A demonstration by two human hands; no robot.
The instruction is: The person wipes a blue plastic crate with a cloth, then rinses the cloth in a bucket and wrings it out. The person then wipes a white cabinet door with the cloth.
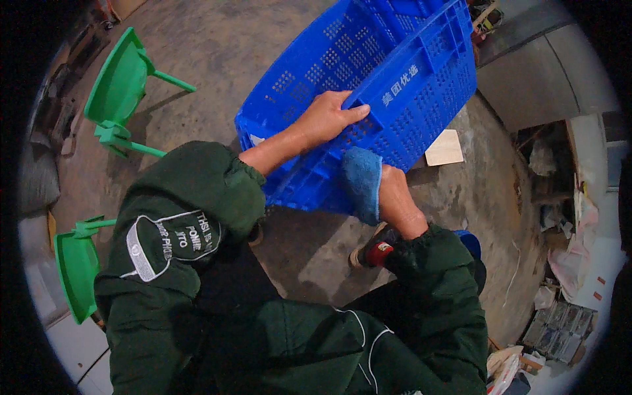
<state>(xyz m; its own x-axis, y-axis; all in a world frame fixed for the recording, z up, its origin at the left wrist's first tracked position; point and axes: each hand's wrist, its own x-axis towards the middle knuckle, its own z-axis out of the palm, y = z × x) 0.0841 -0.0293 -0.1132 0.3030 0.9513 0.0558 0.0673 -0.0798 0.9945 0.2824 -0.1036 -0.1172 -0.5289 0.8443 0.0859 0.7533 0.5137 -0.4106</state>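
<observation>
A large blue perforated plastic crate (414,103) is tilted in front of me, its open side facing up and left. My left hand (328,116) grips the crate's near side wall, thumb on the outer face and fingers over the inside. Lower down, my right hand (395,190) holds a blue cloth (363,185) against the outside of the crate near its lower corner. The cloth hides most of the right fingers. White writing runs along the crate's outer wall.
Two green plastic chairs (116,84) stand at the left on the concrete floor (207,39). A pale board (444,148) lies beyond the crate's right side. Shelving (548,163) and bagged clutter (506,365) line the right. My shoe (377,252) is below the cloth.
</observation>
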